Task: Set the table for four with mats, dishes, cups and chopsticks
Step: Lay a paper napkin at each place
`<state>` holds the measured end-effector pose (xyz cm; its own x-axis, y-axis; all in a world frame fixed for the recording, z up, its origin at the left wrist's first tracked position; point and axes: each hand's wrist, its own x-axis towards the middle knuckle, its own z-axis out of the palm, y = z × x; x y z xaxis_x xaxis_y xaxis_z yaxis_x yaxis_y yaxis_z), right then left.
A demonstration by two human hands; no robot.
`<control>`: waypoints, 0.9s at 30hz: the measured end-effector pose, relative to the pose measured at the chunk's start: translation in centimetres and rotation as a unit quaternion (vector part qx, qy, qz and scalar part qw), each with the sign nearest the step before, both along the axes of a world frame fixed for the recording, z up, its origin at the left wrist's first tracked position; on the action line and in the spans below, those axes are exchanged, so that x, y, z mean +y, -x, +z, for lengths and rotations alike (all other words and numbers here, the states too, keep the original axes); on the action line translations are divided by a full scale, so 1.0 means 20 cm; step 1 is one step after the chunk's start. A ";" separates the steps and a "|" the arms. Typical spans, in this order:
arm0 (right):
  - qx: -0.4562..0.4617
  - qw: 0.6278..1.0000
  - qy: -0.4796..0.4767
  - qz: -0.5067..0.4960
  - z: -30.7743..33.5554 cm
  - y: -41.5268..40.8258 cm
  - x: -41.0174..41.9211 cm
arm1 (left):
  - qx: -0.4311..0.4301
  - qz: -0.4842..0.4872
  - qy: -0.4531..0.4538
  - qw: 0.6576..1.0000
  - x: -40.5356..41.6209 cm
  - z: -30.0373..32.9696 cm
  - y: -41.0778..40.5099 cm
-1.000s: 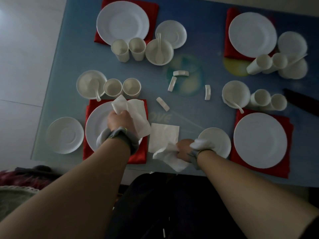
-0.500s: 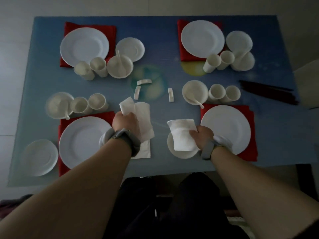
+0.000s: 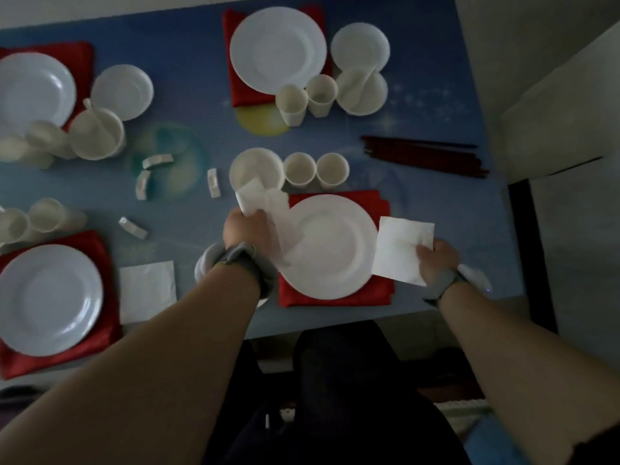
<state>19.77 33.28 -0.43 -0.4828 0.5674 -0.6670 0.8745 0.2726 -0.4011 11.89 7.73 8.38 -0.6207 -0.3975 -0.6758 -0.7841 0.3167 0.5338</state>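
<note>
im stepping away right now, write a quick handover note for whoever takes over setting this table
Left hand grips a bunch of napkins over the near right plate.
Right hand pinches one napkin just right of that plate.
Done: four red mats with plates, bowls, cups; one napkin laid by the near left plate.
Left: remaining napkins, the chopstick rests loose mid-table, the chopsticks bundled at the right edge.

My blue table (image 3: 188, 45) holds red mats (image 3: 335, 293), a flat napkin (image 3: 147, 290) left of my left hand (image 3: 248, 229) — dark chopsticks (image 3: 422, 156) beyond my right hand (image 3: 436, 260).
</note>
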 end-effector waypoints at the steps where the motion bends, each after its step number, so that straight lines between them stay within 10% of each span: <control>1: -0.027 1.000 -0.003 0.005 -0.03 -0.01 0.11 | -0.010 0.001 -0.008 1.000 0.12 -0.02 0.00; 22: -0.187 0.978 -0.047 0.074 -0.25 0.13 0.45 | -0.072 -0.079 0.044 0.993 0.54 -0.12 0.12; 27: -0.044 0.990 -0.022 0.134 -0.14 0.26 0.34 | -0.062 -0.077 0.011 0.995 0.56 -0.08 0.14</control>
<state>14.64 40.03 -3.22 -0.5610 0.4560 -0.6909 0.7993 0.5156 -0.3087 9.05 18.97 6.83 -0.5884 -0.3200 -0.7426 -0.7843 0.4492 0.4279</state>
